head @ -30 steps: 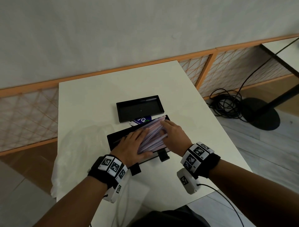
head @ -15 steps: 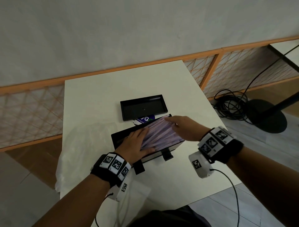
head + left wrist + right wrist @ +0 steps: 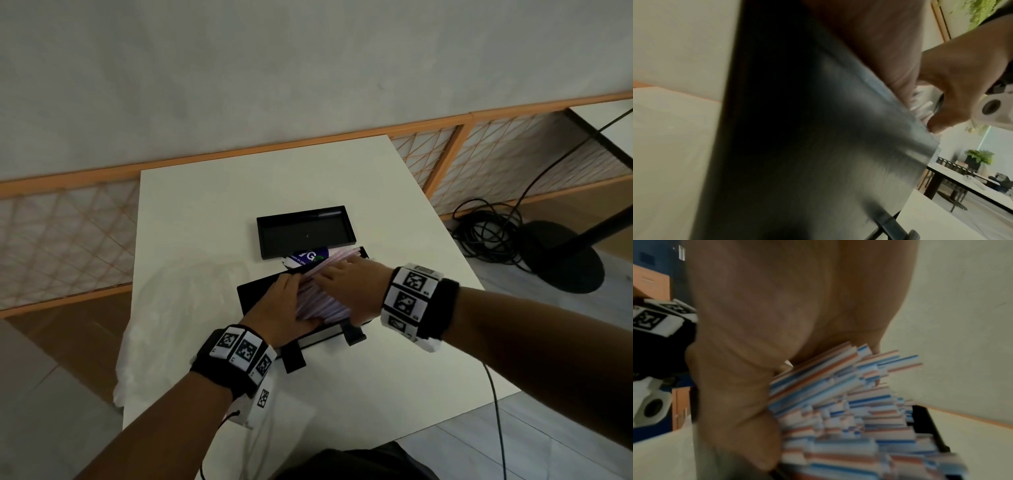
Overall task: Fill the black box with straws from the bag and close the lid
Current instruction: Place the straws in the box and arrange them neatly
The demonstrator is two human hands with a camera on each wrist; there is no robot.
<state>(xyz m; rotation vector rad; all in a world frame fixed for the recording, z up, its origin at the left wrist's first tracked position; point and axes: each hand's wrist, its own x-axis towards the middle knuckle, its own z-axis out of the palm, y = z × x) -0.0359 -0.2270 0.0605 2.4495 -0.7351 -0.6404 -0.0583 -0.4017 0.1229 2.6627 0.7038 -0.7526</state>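
A black box sits near the middle of the white tabletop, and it is piled high with striped straws. The straws have red, blue and white stripes, and their ends stick out unevenly over the far end of the box. The left hand lies flat on the left side of the pile, with its fingers stretched out along the straws. The right hand lies flat on the right side of the pile, fingers out too, pressing down on top. So the pile sits between both hands. The black lid lies open side up just behind the box, apart from it. A little blue and white label peeks out between the lid and the box. A thin clear plastic bag lies on the left part of the tabletop and hangs over its edge.
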